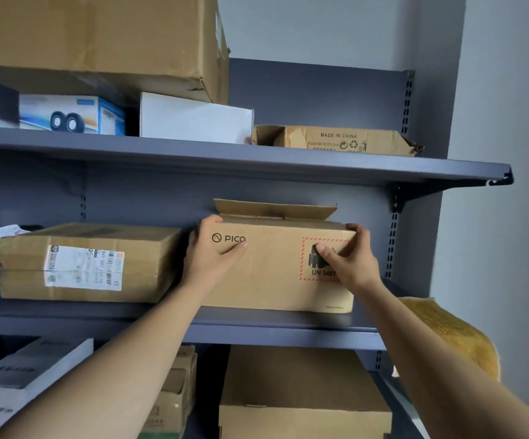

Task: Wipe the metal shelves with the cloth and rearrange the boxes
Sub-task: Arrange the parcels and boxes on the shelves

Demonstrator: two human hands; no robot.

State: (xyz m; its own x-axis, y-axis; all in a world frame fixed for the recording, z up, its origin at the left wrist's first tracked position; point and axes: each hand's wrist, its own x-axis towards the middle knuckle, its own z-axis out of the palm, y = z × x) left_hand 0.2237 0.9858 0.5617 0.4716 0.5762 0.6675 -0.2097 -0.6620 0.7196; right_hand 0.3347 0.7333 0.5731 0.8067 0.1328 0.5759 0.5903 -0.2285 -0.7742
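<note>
A brown PICO cardboard box (276,270) stands on the middle grey metal shelf (288,327), its back flap raised. My left hand (212,251) grips the box's upper left corner, thumb across the front face. My right hand (348,255) grips the upper right corner, thumb on the red-bordered label. A yellow cloth (453,334) hangs at the right end of the shelf, below my right forearm.
A labelled brown box (86,261) lies just left of the PICO box. The upper shelf (257,160) holds a speaker box (70,114), a white box (193,118), a crushed carton (336,139) and a big carton (98,36) stacked above. More boxes (301,394) fill the bottom shelf.
</note>
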